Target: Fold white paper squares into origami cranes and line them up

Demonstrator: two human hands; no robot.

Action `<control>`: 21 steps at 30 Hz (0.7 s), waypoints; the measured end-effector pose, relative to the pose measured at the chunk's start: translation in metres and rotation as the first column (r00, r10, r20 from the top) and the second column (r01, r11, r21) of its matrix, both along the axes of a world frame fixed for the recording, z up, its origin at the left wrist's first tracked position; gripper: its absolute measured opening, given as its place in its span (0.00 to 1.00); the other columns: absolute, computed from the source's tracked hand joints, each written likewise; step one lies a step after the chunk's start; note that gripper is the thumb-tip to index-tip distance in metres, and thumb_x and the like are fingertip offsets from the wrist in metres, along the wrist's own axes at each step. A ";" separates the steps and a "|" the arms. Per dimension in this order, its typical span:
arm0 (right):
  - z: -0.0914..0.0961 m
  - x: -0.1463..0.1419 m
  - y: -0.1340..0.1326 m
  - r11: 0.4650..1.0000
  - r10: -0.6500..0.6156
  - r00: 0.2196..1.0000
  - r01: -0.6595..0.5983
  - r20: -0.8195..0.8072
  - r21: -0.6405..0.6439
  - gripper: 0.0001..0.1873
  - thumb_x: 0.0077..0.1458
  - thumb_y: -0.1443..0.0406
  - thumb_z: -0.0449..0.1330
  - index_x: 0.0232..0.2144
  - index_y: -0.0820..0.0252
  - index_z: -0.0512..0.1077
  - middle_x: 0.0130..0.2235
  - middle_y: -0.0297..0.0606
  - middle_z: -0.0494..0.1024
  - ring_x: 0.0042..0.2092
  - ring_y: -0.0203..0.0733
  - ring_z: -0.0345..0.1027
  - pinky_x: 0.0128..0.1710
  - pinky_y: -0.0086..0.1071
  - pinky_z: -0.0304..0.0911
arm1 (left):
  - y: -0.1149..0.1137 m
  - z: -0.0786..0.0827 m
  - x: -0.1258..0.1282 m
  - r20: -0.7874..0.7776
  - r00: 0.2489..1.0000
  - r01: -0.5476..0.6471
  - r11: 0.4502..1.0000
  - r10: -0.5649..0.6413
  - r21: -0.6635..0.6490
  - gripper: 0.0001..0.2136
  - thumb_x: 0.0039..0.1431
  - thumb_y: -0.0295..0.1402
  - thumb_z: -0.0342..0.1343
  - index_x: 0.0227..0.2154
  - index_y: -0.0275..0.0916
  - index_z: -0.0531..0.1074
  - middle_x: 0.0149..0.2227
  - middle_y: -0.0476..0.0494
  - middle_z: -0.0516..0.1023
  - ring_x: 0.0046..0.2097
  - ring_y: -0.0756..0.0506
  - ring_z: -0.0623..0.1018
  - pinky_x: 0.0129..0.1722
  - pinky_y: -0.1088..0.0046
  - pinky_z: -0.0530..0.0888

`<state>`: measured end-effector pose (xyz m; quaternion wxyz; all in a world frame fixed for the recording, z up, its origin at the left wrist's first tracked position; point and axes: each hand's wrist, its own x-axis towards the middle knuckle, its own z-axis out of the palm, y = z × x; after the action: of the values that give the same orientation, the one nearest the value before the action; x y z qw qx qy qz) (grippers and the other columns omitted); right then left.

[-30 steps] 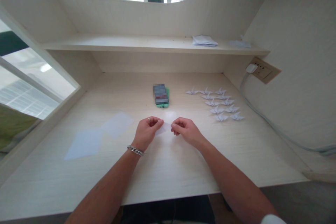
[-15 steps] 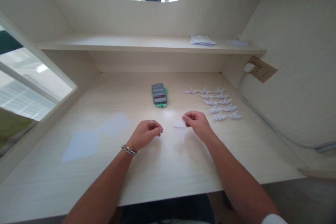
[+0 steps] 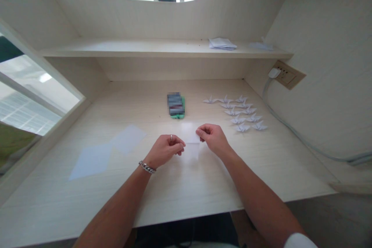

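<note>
Paper [image 3: 192,138], thin, white, seemingly creased, sits pinched between left hand [image 3: 164,151] and right hand [image 3: 212,138].

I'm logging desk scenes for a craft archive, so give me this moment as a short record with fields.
left hand: ring and bracelet on, fingertips closed on the left edge of the small paper
right hand: pinches the small paper's upper right corner
desk: pale wood
right of hands: paper cranes in rows
behind hands: phone, screen blurred
left of hands: two flat sheets
shelf: folded papers
wall: outlet with a plug and cable
</note>
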<state>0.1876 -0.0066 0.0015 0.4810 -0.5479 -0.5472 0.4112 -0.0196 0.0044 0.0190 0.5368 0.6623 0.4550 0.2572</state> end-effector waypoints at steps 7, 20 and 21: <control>0.005 -0.007 -0.006 0.998 0.001 0.998 -0.005 0.065 0.064 0.10 0.51 0.60 0.61 0.25 0.62 0.75 0.22 0.34 0.73 0.25 0.35 0.65 0.27 0.29 0.60 | -0.003 -0.002 0.006 0.120 0.991 -0.063 0.998 0.061 0.010 0.09 0.50 0.34 0.60 0.31 0.34 0.76 0.23 0.46 0.77 0.26 0.49 0.75 0.27 0.74 0.71; 0.000 -0.035 -0.019 0.956 -0.041 0.930 -0.070 0.365 0.284 0.10 0.57 0.64 0.57 0.35 0.56 0.79 0.33 0.39 0.81 0.34 0.42 0.74 0.37 0.34 0.66 | -0.002 -0.013 0.012 0.419 0.825 -0.385 0.920 0.379 -0.073 0.15 0.42 0.35 0.68 0.29 0.35 0.69 0.32 0.46 0.79 0.35 0.46 0.79 0.36 0.68 0.78; 0.001 -0.037 -0.021 0.938 -0.075 0.899 -0.083 0.431 0.337 0.10 0.58 0.64 0.56 0.35 0.56 0.79 0.34 0.40 0.81 0.36 0.43 0.74 0.39 0.35 0.66 | -0.003 -0.013 0.013 0.423 0.827 -0.385 0.922 0.370 -0.054 0.15 0.42 0.35 0.68 0.29 0.35 0.70 0.35 0.43 0.79 0.38 0.45 0.79 0.40 0.66 0.77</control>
<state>0.1509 -0.0272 0.0023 0.4338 -0.5314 -0.7061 0.1758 -0.0061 0.0018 0.0061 0.5503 0.4960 0.4443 0.5037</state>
